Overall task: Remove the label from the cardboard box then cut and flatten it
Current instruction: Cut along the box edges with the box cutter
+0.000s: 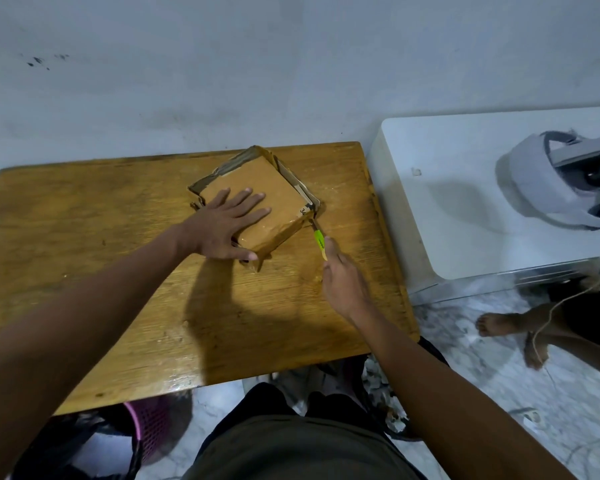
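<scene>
A small brown cardboard box (278, 199) lies low on the wooden table (118, 271) near its far right corner, with torn flaps along its far and right sides. My left hand (227, 226) lies flat on the box's top, fingers spread. My right hand (343, 282) grips a green-and-yellow-handled cutter (320, 242) whose blade touches the box's right corner. No label shows on the box's top.
A white appliance (465, 220) stands right of the table with a grey headset (561, 181) on it. Another person's bare foot (510, 327) rests on the marble floor at right. Under the table's near edge are a pink basket (153, 424) and dark bags.
</scene>
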